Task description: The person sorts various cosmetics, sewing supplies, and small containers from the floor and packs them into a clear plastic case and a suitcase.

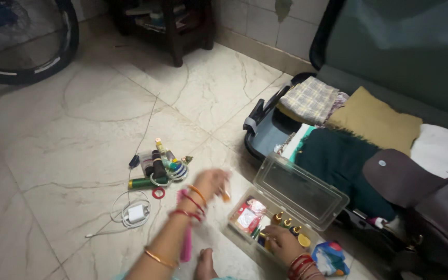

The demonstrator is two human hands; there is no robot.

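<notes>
On the pale marble floor (79, 135), the person's left hand (211, 182) hangs blurred above the tiles, fingers curled on a small orange object (225, 195); how tightly they close cannot be told. Just beyond it lies a heap of small items (159, 165): a green thread spool, dark tubes, bangles and a red ring. A white charger with coiled cable (133, 213) lies nearer, and a pink comb (185, 243) lies under the forearm.

The right hand (281, 242) rests inside the clear plastic box with hinged lid (307, 194), fingertips pressed down among small gold-capped bottles (285, 222) beside a red-and-white packet (249, 217). A blue patterned pouch (330, 257) lies just beside the wrist. Behind the box, the open dark suitcase (265, 129) holds folded checked, mustard, green and white clothes, with a brown handbag (421, 202) against it.
</notes>
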